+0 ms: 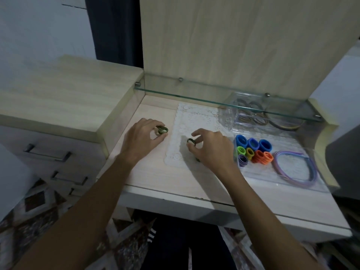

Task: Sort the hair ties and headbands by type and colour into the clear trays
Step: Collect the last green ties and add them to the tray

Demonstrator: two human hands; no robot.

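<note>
My left hand (143, 136) pinches a small bundle of dark green hair ties (162, 130) just above the desk top. My right hand (209, 148) pinches another dark green hair tie (191, 142) over the white lace mat (192, 121). To the right, a clear tray (288, 183) holds blue hair ties (252, 143), lime, olive and orange hair ties (262, 156), striped purple hair ties (243, 160), and purple headbands (296, 168). A second clear tray (236, 118) at the back, under the glass shelf, holds brownish hair ties (251, 117) beside dark headbands (286, 126).
A glass shelf (224, 98) spans the back above the rear tray. A raised drawer cabinet (64, 98) stands to the left of the desk, with handles on its front. The desk's front edge (194, 199) runs just below my forearms.
</note>
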